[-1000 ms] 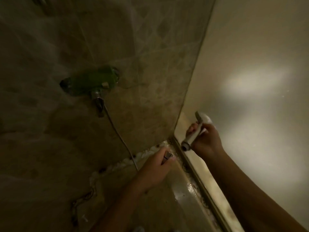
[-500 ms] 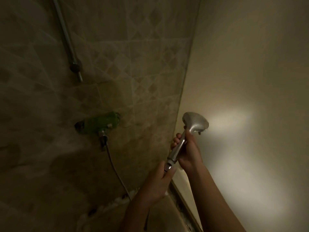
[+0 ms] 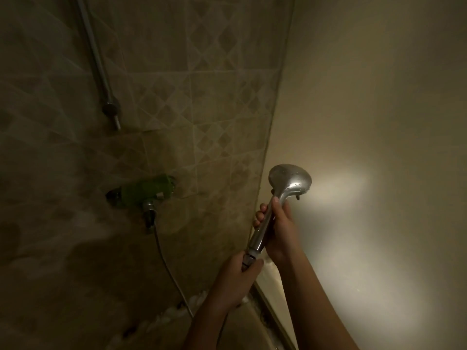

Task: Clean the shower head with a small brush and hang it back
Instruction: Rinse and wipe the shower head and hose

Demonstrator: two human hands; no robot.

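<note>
A chrome shower head (image 3: 290,178) with water drops on its back stands upright near the corner of the shower. My right hand (image 3: 279,223) grips its handle in the middle. Just below, my left hand (image 3: 238,279) holds the hose connector (image 3: 247,258) at the handle's bottom end. The thin hose (image 3: 166,258) runs from the mixer valve down the wall and behind my left arm. No brush is in view.
A mixer valve (image 3: 144,190) with a greenish body sits on the tiled wall at left. Above it a metal riser rail (image 3: 97,61) ends in a bracket (image 3: 110,108). A plain wall or panel (image 3: 379,122) fills the right, with a metal frame strip (image 3: 273,317) at the bottom.
Both hands have lifted the shower head from low near the floor edge up to chest height. The view has tilted upward, bringing the rail into sight.
</note>
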